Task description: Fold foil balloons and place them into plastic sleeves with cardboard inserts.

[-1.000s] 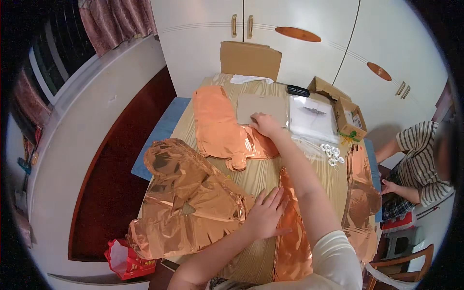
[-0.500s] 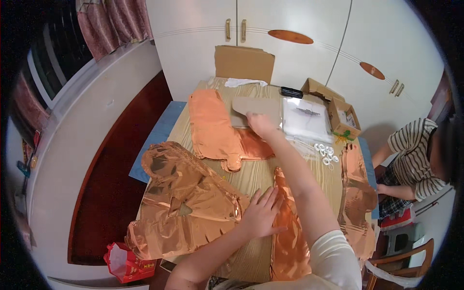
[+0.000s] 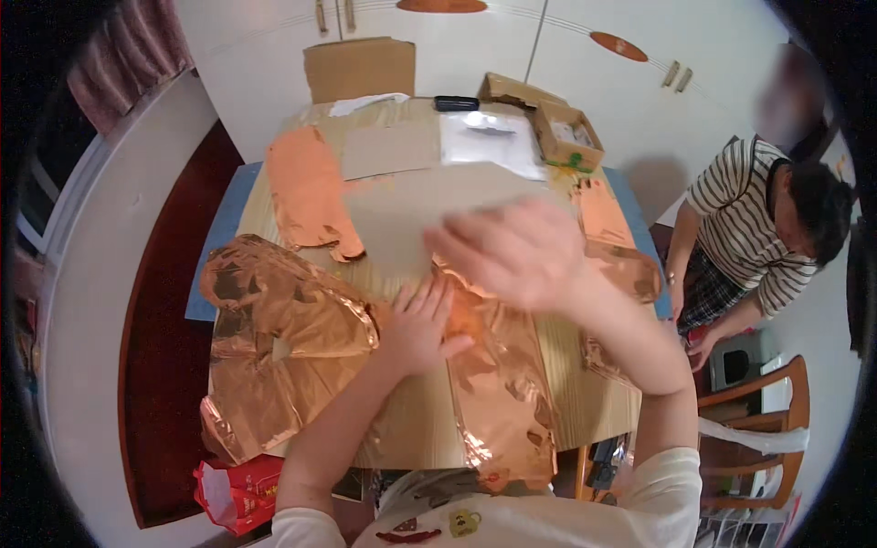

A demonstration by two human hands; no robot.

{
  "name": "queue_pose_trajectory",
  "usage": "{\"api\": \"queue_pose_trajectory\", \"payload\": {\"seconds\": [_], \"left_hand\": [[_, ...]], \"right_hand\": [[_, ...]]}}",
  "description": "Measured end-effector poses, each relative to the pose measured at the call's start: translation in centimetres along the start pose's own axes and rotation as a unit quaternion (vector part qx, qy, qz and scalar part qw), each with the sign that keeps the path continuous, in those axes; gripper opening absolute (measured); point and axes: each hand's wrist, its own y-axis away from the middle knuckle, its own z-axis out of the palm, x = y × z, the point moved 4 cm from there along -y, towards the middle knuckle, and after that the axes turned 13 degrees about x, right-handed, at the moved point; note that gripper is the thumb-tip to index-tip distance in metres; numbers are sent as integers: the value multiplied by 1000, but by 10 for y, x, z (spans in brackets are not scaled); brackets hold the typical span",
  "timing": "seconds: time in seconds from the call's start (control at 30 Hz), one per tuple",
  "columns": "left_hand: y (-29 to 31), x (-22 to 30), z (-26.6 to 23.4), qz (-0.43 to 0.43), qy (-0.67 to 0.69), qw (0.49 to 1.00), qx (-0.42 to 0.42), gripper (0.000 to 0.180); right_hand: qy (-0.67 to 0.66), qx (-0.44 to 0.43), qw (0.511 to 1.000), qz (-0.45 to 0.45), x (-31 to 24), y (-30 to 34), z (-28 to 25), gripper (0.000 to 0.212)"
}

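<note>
My right hand [image 3: 512, 251], smeared by motion, is closed on the edge of a flat grey-brown cardboard sheet [image 3: 393, 224], raised over the middle of the table. My left hand [image 3: 418, 333] lies flat with its fingers apart, touching the copper-coloured foil balloon [image 3: 502, 374] that runs toward my body. To its left spreads a wide, crumpled foil balloon [image 3: 283, 347] of the same colour. Farther back, another flat foil balloon [image 3: 311, 183] is partly covered by the raised sheet. A second cardboard sheet [image 3: 391, 148] lies on the table behind it.
At the back are a clear plastic packet [image 3: 493, 151], a black case [image 3: 456, 103], an open cardboard box [image 3: 568, 137] and an upright brown cardboard panel [image 3: 359, 71]. More foil [image 3: 607, 219] lies along the right edge. A person in a striped top [image 3: 754, 210] is at the right, beside a wooden chair [image 3: 758, 429].
My right hand has lifted the cardboard sheet off the back of the table and brought it nearer to me. My left hand stays flat on the table. The view has shifted.
</note>
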Motion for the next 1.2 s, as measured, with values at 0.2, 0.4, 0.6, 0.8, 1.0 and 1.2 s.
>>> {"api": "queue_pose_trajectory", "payload": {"seconds": [0.2, 0.4, 0.6, 0.8, 1.0, 1.2], "left_hand": [[-14, -29, -15, -145, 314, 934, 90, 48], [-9, -43, -43, -190, 195, 936, 222, 44], [2, 36, -31, 86, 108, 990, -10, 53], [14, 43, -15, 127, 65, 988, -62, 55], [13, 45, -11, 124, 55, 988, -67, 57], [12, 46, -5, 131, 53, 988, -65, 56]], "right_hand": [[30, -178, 983, -21, -73, 70, -61, 40], [-51, -245, 967, 52, -128, 102, -58, 38], [-128, -268, 942, 154, -142, 118, -59, 31], [-148, -240, 850, 445, -104, 153, -117, 23], [-126, -254, 849, 445, -120, 167, -143, 29], [-116, -264, 863, 415, -133, 176, -140, 27]]}}
